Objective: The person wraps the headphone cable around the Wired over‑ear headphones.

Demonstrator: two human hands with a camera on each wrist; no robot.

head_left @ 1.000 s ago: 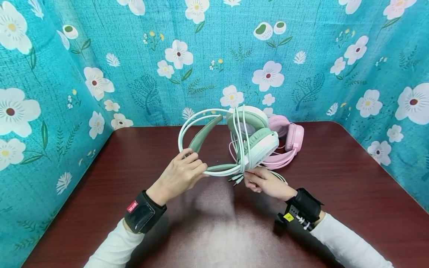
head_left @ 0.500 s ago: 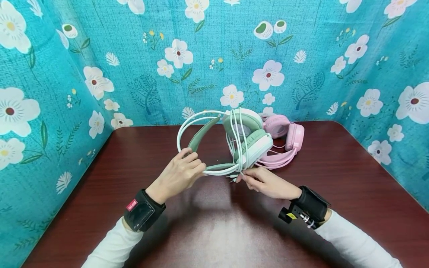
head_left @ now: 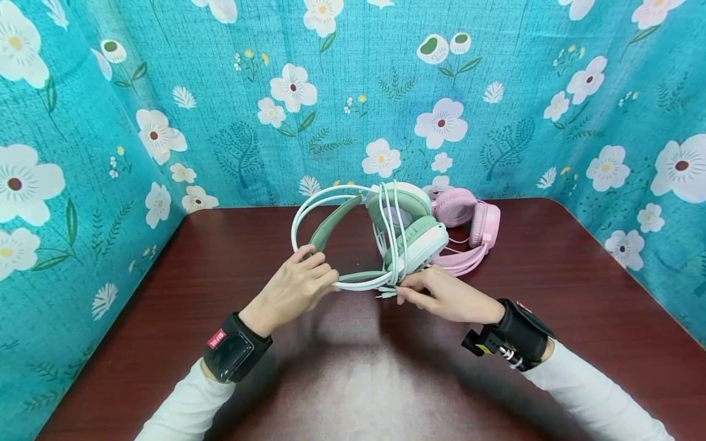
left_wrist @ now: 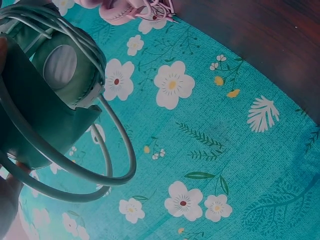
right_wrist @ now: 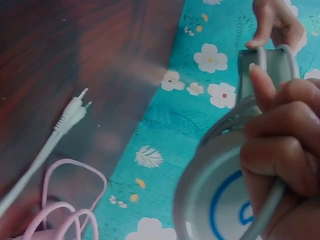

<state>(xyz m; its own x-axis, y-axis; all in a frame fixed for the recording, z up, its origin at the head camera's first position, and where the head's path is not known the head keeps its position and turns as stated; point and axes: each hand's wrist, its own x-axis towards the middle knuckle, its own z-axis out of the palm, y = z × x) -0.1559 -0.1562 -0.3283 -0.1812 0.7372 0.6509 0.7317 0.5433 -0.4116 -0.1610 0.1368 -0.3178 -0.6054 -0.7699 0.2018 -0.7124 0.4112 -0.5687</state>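
Note:
White-and-green headphones [head_left: 421, 250] are held up over the table, ear cups to the right and headband to the left. My left hand [head_left: 300, 278] grips the headband, whose green padded strap and twin tubes [left_wrist: 65, 170] fill the left of the left wrist view. Several turns of pale cable [head_left: 393, 229] wrap around the ear cups. At the lower ear cup, my right hand [head_left: 441, 295] holds a length of this cable in its curled fingers. The cable's two jack plugs [right_wrist: 72, 115] hang free in the right wrist view. A blue ring marks the outer ear cup [right_wrist: 202, 200].
Pink headphones [head_left: 485, 225] lie on the dark red-brown table [head_left: 551, 275], just behind and right of the held pair. Their pink cable [right_wrist: 102, 182] loops near the plugs. A turquoise flowered curtain [head_left: 342, 135] stands along the back and both sides.
The held headphones have shifted slightly left and down. My right hand has turned and risen a little at the lower ear cup, still holding the cable. The left hand barely moves.

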